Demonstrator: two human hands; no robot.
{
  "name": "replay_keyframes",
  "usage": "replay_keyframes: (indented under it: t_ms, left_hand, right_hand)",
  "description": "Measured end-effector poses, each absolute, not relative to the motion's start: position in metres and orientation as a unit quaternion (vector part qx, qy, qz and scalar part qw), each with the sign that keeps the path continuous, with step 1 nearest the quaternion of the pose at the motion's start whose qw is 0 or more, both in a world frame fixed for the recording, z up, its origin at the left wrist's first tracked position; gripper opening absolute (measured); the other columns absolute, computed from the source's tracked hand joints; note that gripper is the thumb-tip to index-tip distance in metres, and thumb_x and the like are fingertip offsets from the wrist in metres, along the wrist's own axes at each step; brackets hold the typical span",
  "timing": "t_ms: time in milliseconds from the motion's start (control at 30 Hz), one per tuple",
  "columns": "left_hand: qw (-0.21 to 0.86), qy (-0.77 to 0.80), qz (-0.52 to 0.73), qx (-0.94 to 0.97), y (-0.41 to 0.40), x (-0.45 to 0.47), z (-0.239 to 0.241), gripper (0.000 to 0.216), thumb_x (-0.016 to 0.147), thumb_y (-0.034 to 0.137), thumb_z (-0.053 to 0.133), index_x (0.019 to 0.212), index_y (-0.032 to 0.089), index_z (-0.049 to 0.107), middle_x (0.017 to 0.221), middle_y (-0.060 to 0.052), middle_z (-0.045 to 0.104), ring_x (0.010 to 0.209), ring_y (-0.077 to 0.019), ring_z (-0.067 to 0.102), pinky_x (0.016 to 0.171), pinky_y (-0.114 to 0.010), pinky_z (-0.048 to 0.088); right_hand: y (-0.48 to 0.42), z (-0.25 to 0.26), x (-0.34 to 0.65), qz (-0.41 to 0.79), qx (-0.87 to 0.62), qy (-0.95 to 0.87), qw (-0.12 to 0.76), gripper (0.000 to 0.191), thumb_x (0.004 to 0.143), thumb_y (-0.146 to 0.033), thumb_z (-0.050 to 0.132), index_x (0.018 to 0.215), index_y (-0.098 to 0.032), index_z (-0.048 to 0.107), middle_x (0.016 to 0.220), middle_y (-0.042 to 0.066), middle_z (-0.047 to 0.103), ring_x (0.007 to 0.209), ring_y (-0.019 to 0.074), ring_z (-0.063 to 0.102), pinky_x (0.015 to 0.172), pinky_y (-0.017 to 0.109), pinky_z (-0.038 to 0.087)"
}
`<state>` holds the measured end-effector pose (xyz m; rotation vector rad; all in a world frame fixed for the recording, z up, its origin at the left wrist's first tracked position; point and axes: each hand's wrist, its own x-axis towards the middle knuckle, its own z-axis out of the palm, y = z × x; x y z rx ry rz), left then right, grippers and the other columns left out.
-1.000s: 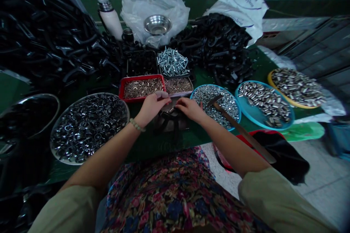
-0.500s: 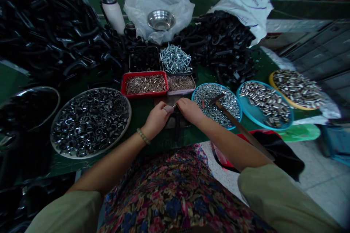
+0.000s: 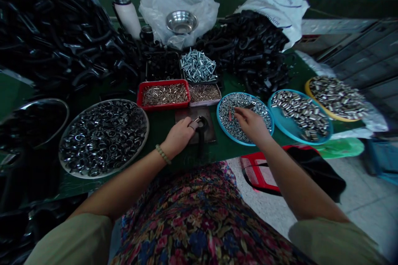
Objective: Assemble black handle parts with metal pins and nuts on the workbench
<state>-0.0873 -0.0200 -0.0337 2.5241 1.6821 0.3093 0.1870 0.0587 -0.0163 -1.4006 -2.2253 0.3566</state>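
My left hand (image 3: 181, 134) is closed at the round end of a black ring-ended part (image 3: 201, 137), whose stem points toward me. A small shiny metal piece shows at the fingertips; its kind is unclear. The part lies on a flat metal plate (image 3: 209, 132). My right hand (image 3: 252, 123) is over a blue tray (image 3: 221, 126) of small silver nuts (image 3: 231, 126), fingers stretched leftward and slightly apart, with nothing visible in them. Just behind it, a hammer's head (image 3: 248, 107) shows; the handle is hidden by my hand and forearm.
A red tray (image 3: 138, 98) of small metal pins stands behind the plate, beside screws (image 3: 198, 66). A round tray (image 3: 146, 143) of black rings is at left. More trays of metal cylinders (image 3: 300, 112) stand at right. Black parts (image 3: 62, 41) are heaped behind.
My right hand has left the black part and moved right, over the tray of nuts. My left hand stays at the part, whose round end is now uncovered.
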Motion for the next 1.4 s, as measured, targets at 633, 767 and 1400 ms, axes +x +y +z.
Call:
replay_keyframes:
  t_ms: [633,767,1400]
  left_hand:
    - [0.087,0.579,0.158,0.795,-0.015,-0.088,-0.041,0.018,0.094,0.026,0.044,0.096,0.021,0.061,0.094,-0.006,0.054,0.072,-0.0180,0.051,0.064,-0.029,0.038]
    - [0.042,0.564,0.107,0.818,-0.016,-0.088,-0.040,0.017,0.093,0.023,0.045,0.099,0.021,0.061,0.096,-0.007,0.055,0.075,-0.0185,0.052,0.065,-0.028,0.039]
    - [0.228,0.614,0.363,0.663,-0.027,-0.082,-0.042,0.015,0.093,0.023,0.046,0.102,0.019,0.057,0.097,-0.006,0.064,0.094,-0.0185,0.061,0.088,-0.032,0.048]
  right_hand:
    - [0.046,-0.032,0.251,-0.038,-0.591,-0.804,0.056,0.028,0.091,-0.026,0.043,0.104,-0.011,0.064,0.096,0.017,0.068,0.089,0.0284,0.062,0.080,0.039,0.047]
    - [0.046,-0.032,0.249,-0.041,-0.598,-0.799,0.047,0.027,0.092,-0.025,0.043,0.103,-0.010,0.064,0.095,0.017,0.068,0.088,0.0285,0.062,0.079,0.038,0.047]
    - [0.082,-0.024,0.182,-0.124,-0.351,-0.928,-0.025,0.027,0.091,-0.011,0.043,0.106,-0.017,0.065,0.114,0.014,0.063,0.102,0.0289,0.053,0.082,0.042,0.039]
